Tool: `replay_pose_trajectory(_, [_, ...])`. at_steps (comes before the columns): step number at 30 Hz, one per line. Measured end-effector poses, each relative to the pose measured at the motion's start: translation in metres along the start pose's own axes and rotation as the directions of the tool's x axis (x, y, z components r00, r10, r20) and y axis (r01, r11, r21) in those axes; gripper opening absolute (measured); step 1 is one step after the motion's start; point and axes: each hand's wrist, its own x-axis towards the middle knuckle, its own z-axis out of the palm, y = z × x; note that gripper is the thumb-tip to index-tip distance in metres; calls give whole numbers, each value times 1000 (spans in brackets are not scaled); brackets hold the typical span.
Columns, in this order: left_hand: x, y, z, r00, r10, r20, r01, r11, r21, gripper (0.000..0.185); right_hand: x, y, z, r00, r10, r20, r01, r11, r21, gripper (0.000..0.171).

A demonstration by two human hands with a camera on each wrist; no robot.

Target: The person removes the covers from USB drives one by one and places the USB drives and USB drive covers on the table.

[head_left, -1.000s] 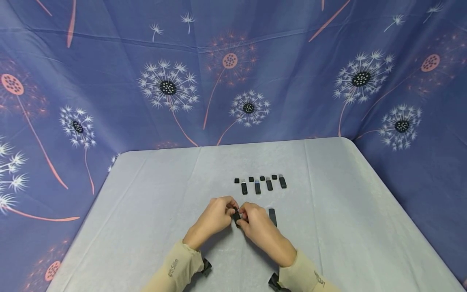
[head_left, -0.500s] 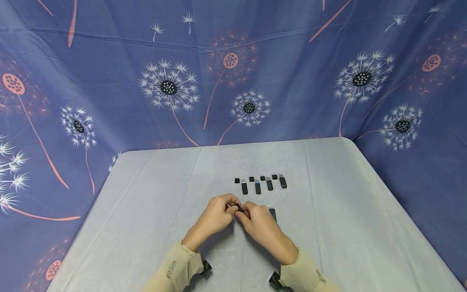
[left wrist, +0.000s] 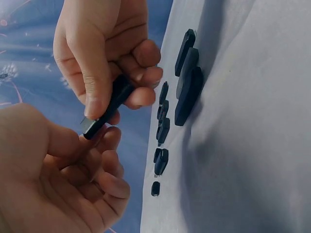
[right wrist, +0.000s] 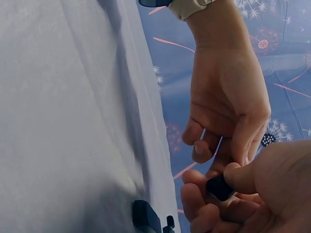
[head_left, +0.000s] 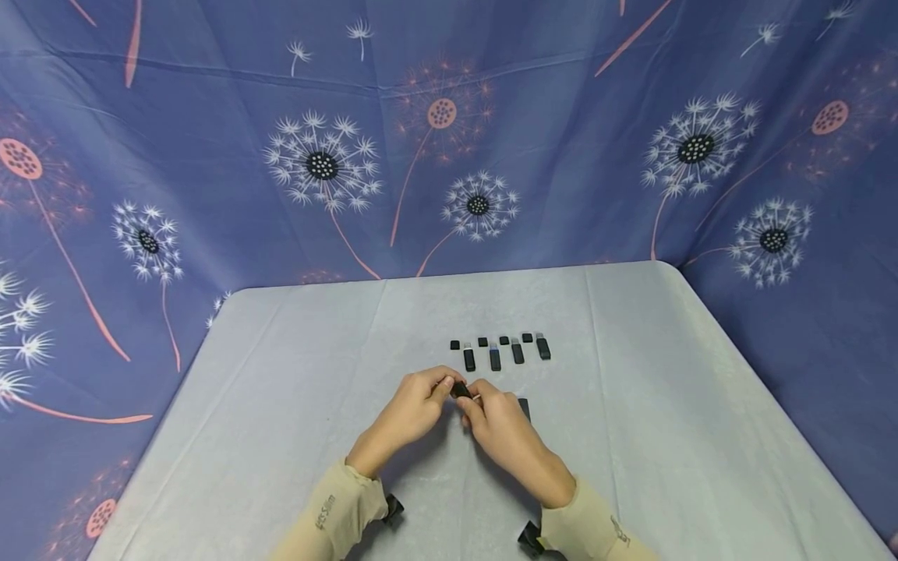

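Logging from my remote station: both hands, left hand (head_left: 410, 409) and right hand (head_left: 500, 427), pinching one black USB stick (head_left: 461, 390) between fingertips above the desk (head_left: 281, 405), metal plug exposed, near the row of uncapped sticks (head_left: 503, 352) and caps.

My right hand (left wrist: 104, 53) pinches a black plastic USB stick (left wrist: 108, 108), metal plug toward my left hand's (left wrist: 53, 179) curled fingers.

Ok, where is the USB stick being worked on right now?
In the head view the USB stick sits mid-table, pinched between left hand and right hand, just before the row of sticks.
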Motion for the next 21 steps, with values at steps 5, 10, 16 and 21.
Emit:
replay_pose_trajectory(5, [0, 0, 0, 1000, -12, 18, 12, 1000, -7, 27, 0, -2, -3, 1000, 3, 2, -3, 1000, 17, 12])
replay_pose_trajectory(10, [1, -1, -1, 1000, 0, 20, 1, 1000, -7, 25, 1, -2, -4, 999, -35, 13, 35, 999, -4, 17])
replay_pose_trajectory(16, [2, -2, -1, 999, 31, -40, -31, 999, 17, 10, -1, 0, -2, 997, -78, 14, 78, 996, -31, 19])
replay_pose_trajectory(21, [2, -3, -1, 998, 35, -42, -35, 999, 14, 6, -2, -1, -2, 993, -121, 2, 120, 991, -62, 20])
